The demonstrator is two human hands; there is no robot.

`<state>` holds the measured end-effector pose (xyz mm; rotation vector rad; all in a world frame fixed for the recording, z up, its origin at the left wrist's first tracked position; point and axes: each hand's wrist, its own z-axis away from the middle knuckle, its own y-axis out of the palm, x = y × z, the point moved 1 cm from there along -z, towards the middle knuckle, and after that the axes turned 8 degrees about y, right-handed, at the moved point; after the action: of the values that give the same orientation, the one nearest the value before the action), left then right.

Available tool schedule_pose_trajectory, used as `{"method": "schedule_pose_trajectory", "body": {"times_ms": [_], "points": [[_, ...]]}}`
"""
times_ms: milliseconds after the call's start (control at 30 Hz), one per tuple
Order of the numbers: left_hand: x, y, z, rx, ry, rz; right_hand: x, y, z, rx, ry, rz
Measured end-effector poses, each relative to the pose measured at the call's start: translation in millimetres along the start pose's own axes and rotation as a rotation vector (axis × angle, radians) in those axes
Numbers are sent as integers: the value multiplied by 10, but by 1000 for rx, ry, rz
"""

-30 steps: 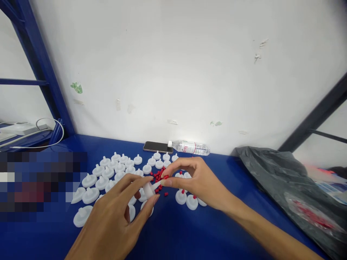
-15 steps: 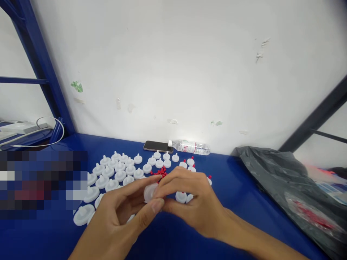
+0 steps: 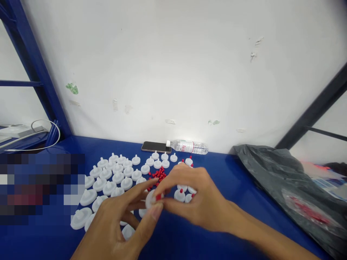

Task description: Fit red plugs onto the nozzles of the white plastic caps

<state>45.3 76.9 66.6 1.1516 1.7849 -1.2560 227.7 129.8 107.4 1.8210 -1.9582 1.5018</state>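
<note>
Between the thumb and fingers of my left hand (image 3: 116,220) is a white plastic disc (image 3: 149,199) with a short spout, held on edge above the table. A small red cap (image 3: 158,197) sits at the spout, pinched by the thumb and fingertips of my right hand (image 3: 197,200). How far the cap goes over the spout is hidden by the fingers. Loose red caps (image 3: 160,174) lie in a heap just beyond my hands. Several bare white discs (image 3: 88,197) stand spout-up to the left. On the right, several discs (image 3: 179,195) have red caps on their spouts.
A phone (image 3: 154,147) and a clear water bottle (image 3: 189,146) lie at the back of the blue table (image 3: 222,173) by the wall. A dark plastic bag (image 3: 260,173) covers the right side, with a clear packet of red pieces (image 3: 309,211) on it.
My right fingers have shifted, and the red cap now shows between them at the held disc. The fingers of my left hand are spread slightly more. The view has moved a little.
</note>
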Motion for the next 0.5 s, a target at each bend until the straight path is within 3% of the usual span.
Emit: {"method": "schedule_pose_trajectory", "body": {"times_ms": [100, 200, 233, 333, 500], "points": [[145, -52, -42, -26, 301, -332, -161, -301, -124, -72, 136, 180], [207, -97, -111, 17, 476, -494, -472, -656, -217, -138, 358, 617], [208, -109, -128, 27, 490, -516, -597, -758, -229, -87, 476, 745], [178, -127, -140, 45, 490, -522, -927, -976, -206, 41, 648, 814], [152, -130, -117, 67, 436, -513, -1145, -1070, -123, 329, 739, 685]]}}
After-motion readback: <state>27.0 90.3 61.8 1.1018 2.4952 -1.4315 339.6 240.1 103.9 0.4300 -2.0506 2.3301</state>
